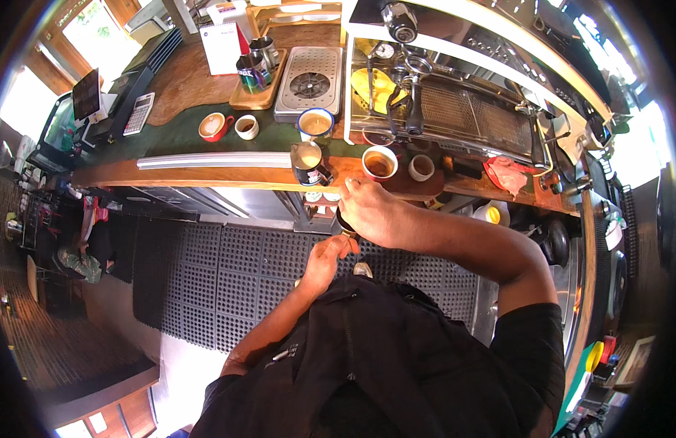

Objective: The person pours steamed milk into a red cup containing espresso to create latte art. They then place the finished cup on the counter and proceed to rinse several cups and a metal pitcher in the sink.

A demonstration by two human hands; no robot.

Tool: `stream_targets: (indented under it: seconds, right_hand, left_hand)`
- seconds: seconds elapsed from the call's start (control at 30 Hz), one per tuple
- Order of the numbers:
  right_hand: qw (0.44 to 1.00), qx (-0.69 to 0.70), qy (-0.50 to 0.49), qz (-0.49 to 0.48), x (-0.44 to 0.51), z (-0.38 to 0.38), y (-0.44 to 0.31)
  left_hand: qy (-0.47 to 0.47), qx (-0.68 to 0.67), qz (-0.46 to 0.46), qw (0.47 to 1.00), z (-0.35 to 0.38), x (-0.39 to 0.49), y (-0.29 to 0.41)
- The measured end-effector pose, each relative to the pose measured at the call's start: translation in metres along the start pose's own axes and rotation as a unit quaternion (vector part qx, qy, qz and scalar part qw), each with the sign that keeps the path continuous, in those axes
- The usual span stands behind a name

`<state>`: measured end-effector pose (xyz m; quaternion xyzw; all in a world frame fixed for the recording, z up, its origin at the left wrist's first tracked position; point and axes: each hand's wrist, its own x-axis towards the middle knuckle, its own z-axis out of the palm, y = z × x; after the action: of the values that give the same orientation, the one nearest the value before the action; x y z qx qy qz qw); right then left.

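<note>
My left hand [324, 263] pinches the lower rim of a small dark object with a brass-coloured edge [347, 229], in front of the counter. My right hand [370, 211] is curled right above it and hides much of it; what its fingers hold is unclear. Just beyond stands a milk pitcher [306, 159] with pale, creamy liquid, its handle towards my right hand. A red and white cup [379, 164] holds brown coffee, with a small white cup [421, 167] to its right. Farther back are a blue-rimmed enamel mug [315, 125], a red latte cup [212, 126] and a small coffee cup [246, 127].
An espresso machine [458, 104] stands back right, a portafilter [415, 104] at its front. Left of it are a drip tray with pitcher rinser [309, 82] and metal pitchers on a wooden tray [256, 101]. A pink cloth [507, 172] lies right. Rubber matting [239, 274] covers the floor.
</note>
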<state>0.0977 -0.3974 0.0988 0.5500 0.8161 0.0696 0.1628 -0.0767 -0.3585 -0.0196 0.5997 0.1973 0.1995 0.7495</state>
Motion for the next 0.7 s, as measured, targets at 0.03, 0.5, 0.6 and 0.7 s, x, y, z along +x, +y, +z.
stream_targets:
  seconds: [0.03,0.5,0.6,0.7]
  right_hand:
    - [0.999,0.027,0.015,0.016,-0.003,0.003,0.001]
    - [0.696,0.571,0.266,0.345,-0.092,0.079,0.026]
    - [0.677,0.474,0.333,0.454,-0.104,0.107,0.032]
    - [0.631,0.407,0.377,0.542,-0.105,0.129,0.048]
  left_hand:
    - [0.000,0.005,-0.005,1.000,0.001,0.001,-0.002]
    - [-0.025,-0.065,-0.032,0.997,0.011,0.021,-0.017]
    - [-0.027,-0.060,-0.034,0.997,0.012,0.027,-0.015]
    - [-0.018,-0.052,-0.030,0.998,0.011,0.026,-0.010]
